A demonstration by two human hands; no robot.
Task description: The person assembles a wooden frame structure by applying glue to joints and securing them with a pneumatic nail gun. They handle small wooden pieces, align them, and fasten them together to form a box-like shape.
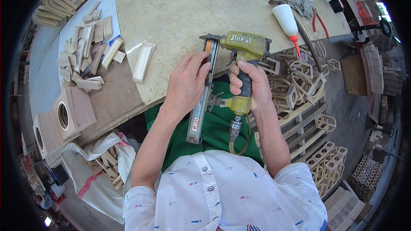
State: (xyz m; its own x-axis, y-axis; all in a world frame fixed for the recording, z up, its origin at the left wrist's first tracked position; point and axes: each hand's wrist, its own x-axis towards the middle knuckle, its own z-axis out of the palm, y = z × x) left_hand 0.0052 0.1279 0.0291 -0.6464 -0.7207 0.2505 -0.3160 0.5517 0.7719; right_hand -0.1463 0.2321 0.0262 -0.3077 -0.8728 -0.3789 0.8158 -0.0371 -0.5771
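The right hand (250, 86) is wrapped tight around the black grip of a yellow nail gun (239, 66); the fingers are curled shut on it. The left hand (185, 84) lies along the gun's long silver magazine (201, 102), with the fingers bent over its upper part and the thumb beside it; it presses on the magazine and is not spread flat.

The nail gun is held in the air in front of the person's chest, over the edge of the pale worktable (180, 13) and above a green cloth (214, 128). Its yellow head points away from the person, toward the table; the magazine's long side runs from the table edge back down toward the body, a little tilted. A hose (239, 139) hangs from the bottom of the grip and loops near the white shirt (222, 192).

There is raised lettering on the yellow head, and a strip label with red marks runs down the side of the magazine.

On the table, off to the right, a white glue bottle (286, 19) with a red tip lies on its side; red-handled pliers (319, 21) lie near it. To the left sits a small wooden frame piece (143, 62), and farther left a heap of wood blocks (85, 51). A white sack (100, 167) with wood scraps sits low on the left; wooden lattice shapes (308, 85) are piled on the right.
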